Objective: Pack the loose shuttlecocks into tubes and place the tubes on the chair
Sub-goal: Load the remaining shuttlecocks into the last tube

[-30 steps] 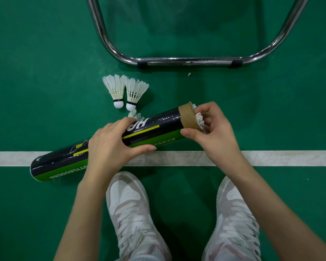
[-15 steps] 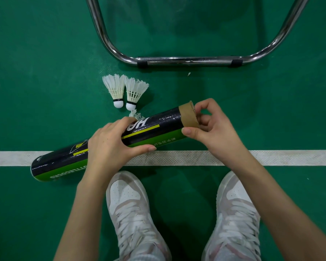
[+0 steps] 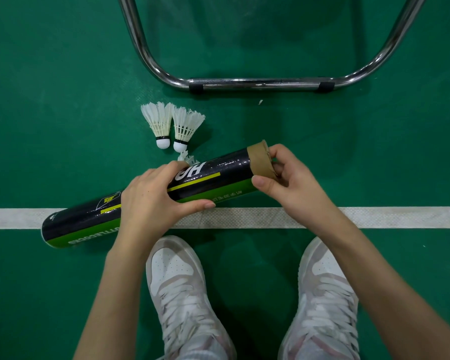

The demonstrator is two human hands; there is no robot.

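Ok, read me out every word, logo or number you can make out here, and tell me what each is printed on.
"H" plus partly hidden white letters, upside down: black tube.
"...OTTLECOCKS", start hidden by left hand: tube's green band.
Small print near right hand: too small to read.
Emblem: unreadable.

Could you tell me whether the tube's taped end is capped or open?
Open: no cap shows on the tube, and the right hand has its fingers at the mouth.
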